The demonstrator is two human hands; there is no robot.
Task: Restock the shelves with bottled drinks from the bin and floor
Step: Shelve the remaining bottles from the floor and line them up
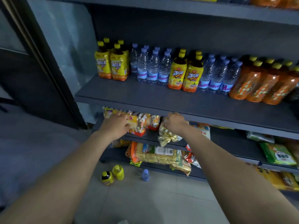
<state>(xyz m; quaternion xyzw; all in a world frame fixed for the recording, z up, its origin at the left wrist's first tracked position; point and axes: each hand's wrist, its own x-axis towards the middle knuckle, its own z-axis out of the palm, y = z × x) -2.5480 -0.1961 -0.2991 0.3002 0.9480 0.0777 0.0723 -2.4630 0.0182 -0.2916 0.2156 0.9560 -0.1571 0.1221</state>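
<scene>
On the floor: two yellow-capped plastic tea bottles [107, 177] and one clear lilac-capped water bottle [145, 175] stand loose, not yet shelved (the bin is out of view).
Grey drinks shelf [129, 94]: rows of tea, water and orange bottles stand at the back; the front strip is bare.
Left hand [115, 125]: fingers spread flat on a yellow snack packet [135, 126] one shelf lower, no bottle held.
Right hand [175, 122]: at a clear gold-ribboned sweets bag [167, 136]; its grip is hidden, cannot tell.
Progress: probably well along, three floor bottles left.
</scene>
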